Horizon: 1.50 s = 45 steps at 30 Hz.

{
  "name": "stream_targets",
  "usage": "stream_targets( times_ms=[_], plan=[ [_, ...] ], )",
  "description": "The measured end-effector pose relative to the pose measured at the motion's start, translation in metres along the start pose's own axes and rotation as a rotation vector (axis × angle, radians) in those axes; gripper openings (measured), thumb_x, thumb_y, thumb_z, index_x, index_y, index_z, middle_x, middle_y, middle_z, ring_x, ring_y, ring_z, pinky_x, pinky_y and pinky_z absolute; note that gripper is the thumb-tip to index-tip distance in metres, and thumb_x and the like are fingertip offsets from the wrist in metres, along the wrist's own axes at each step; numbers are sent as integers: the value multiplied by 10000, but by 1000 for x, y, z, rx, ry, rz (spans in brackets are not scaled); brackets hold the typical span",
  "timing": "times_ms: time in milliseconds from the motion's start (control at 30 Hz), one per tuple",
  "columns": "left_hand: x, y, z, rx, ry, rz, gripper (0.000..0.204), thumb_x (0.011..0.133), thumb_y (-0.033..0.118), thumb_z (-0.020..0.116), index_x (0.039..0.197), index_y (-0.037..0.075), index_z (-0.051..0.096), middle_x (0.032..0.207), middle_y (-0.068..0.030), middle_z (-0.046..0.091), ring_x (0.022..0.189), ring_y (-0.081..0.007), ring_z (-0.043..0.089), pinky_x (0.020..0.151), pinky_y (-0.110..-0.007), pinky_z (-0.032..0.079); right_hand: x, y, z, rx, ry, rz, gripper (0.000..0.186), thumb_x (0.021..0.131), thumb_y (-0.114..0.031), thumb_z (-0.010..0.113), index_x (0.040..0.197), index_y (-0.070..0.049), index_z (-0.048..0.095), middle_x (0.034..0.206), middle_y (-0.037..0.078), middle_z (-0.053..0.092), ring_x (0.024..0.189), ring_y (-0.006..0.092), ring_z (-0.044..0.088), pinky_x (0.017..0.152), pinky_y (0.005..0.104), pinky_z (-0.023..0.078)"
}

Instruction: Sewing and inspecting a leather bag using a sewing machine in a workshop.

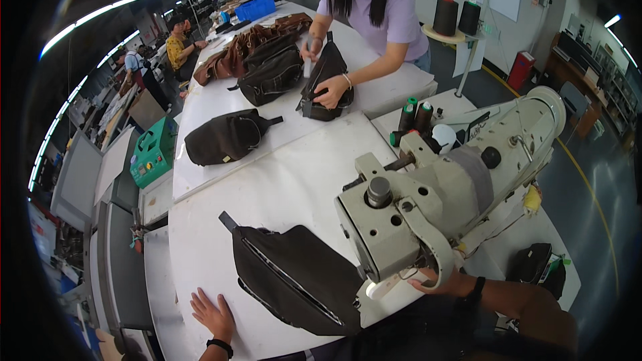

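A dark brown fabric bag (287, 271) with long zippers and a short strap tab lies flat on the white table. Its right end reaches beneath the head of a beige industrial sewing machine (414, 207). To the left of the bag, my left hand (212, 314) rests flat on the tabletop, fingers spread, holding nothing. My right hand (438, 282) is beside the machine's needle area, close to a small light. The machine head hides part of that hand, so what its fingers hold does not show.
Across the table a person in a lilac shirt handles another dark bag (328, 80). More dark bags (227, 135) and brown ones (267, 40) lie nearby. Thread cones (446, 17) stand behind the machine. A green machine (152, 152) is at left; a black bag (537, 269) sits at right.
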<state>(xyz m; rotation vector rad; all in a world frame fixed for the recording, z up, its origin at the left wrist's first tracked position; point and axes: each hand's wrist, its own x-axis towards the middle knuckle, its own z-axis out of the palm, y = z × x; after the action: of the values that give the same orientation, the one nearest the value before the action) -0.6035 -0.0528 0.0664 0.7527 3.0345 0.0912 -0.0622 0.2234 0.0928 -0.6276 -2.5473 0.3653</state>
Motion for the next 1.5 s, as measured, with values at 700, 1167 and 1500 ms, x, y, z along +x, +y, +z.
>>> stream_targets(
  times_ms=[700, 1167, 1500],
  plan=[
    [5, 1, 3, -3, 35, 17, 742, 1042, 512, 442, 1628, 107, 238, 1682, -220, 192, 1555, -435, 132, 1226, -623, 71, -17, 15, 26, 148, -81, 75, 456, 824, -280, 800, 1150, 8, 659, 1233, 140, 635, 1157, 305, 597, 1020, 425, 451],
    [7, 2, 5, 22, 32, -8, 737, 1035, 503, 444, 1628, 113, 245, 1678, -211, 210, 1554, -430, 145, 1220, -638, 83, -5, -2, -1, 61, -38, 99, 473, 870, -293, 767, 1265, -63, 642, 1316, 85, 629, 1249, 261, 576, 1068, 414, 428],
    [4, -2, 5, 14, 35, 7, 726, 1042, 482, 455, 1629, 113, 242, 1675, -216, 220, 1545, -437, 166, 1206, -653, 118, -8, 2, 4, 38, -19, 35, 454, 882, -304, 757, 1259, -71, 657, 1325, 80, 616, 1238, 260, 581, 1060, 409, 427]
  ],
)
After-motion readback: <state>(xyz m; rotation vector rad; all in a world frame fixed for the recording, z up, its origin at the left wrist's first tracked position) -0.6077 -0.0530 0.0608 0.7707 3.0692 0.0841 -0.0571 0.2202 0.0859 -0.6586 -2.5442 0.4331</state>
